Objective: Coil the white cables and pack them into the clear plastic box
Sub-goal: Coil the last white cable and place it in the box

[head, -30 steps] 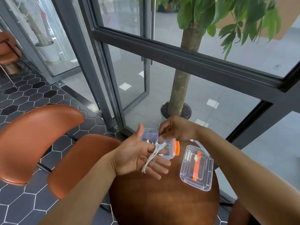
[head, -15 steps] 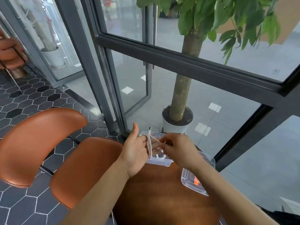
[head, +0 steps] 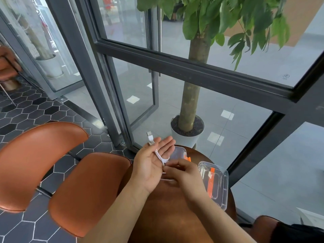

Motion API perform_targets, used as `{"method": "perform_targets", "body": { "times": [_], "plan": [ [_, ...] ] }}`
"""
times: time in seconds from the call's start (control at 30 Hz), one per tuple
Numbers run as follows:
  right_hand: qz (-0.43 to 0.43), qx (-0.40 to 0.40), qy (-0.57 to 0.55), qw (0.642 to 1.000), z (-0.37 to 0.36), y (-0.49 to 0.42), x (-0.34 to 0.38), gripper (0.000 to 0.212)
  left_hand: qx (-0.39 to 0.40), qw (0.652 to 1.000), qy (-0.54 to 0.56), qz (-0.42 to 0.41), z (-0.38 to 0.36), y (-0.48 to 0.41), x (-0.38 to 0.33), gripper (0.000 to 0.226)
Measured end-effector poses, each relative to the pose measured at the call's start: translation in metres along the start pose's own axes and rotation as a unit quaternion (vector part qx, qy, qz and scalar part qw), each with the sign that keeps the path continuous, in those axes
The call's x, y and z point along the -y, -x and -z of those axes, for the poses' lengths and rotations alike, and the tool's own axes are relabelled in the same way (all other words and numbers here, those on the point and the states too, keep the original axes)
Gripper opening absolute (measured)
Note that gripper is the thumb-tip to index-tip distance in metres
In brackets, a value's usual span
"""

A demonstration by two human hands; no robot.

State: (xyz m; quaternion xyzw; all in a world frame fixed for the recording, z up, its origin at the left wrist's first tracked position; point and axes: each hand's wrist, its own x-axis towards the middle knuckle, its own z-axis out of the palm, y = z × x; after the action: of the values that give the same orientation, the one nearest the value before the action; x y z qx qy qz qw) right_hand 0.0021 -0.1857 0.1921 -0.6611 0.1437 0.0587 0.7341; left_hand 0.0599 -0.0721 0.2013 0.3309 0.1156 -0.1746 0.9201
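Palm-up left hand (head: 150, 167) carries white cable (head: 158, 153) — right hand (head: 184, 174) pinches it.

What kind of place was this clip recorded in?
Probably a café or lobby seating corner: a small round table, orange padded chairs, and glass doors with a potted tree beyond.

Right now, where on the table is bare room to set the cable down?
Bare wood: near half of the table, between the forearms. Crowded: the far side, where the box sits behind the left hand and right hand working the cable, and the lid takes the right edge.
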Motion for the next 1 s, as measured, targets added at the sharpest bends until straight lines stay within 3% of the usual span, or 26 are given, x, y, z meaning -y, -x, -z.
{"method": "perform_targets", "body": {
  "times": [0.07,0.2,0.4,0.6,0.77,0.87,1.0],
  "plan": [
    [-0.046,0.003,-0.133,0.99,-0.001,0.0,-0.003,0.018,0.004,1.0,0.028,0.009,0.0,0.0,-0.001,0.021],
    [-0.078,-0.01,-0.2,0.977,-0.001,-0.006,-0.008,0.038,0.009,0.999,0.035,0.027,0.006,0.002,0.001,0.027],
    [-0.083,-0.042,-0.244,0.965,0.007,-0.021,-0.012,0.014,0.025,0.999,0.012,0.04,0.011,0.002,0.003,0.031],
    [-0.065,-0.084,-0.249,0.963,0.008,-0.025,-0.016,0.021,0.075,0.994,-0.028,0.069,0.009,-0.003,-0.004,0.022],
    [-0.081,-0.078,-0.331,0.937,0.01,-0.03,-0.015,0.006,0.094,0.982,-0.153,0.059,0.011,-0.011,-0.015,0.017],
    [-0.047,-0.086,-0.274,0.957,0.021,-0.035,-0.011,0.028,0.042,0.959,-0.277,0.037,0.017,-0.013,-0.018,0.019],
    [0.012,-0.09,-0.146,0.985,0.029,-0.038,-0.012,0.003,-0.056,0.926,-0.374,0.003,0.017,-0.012,-0.007,0.016]
  ]
}}
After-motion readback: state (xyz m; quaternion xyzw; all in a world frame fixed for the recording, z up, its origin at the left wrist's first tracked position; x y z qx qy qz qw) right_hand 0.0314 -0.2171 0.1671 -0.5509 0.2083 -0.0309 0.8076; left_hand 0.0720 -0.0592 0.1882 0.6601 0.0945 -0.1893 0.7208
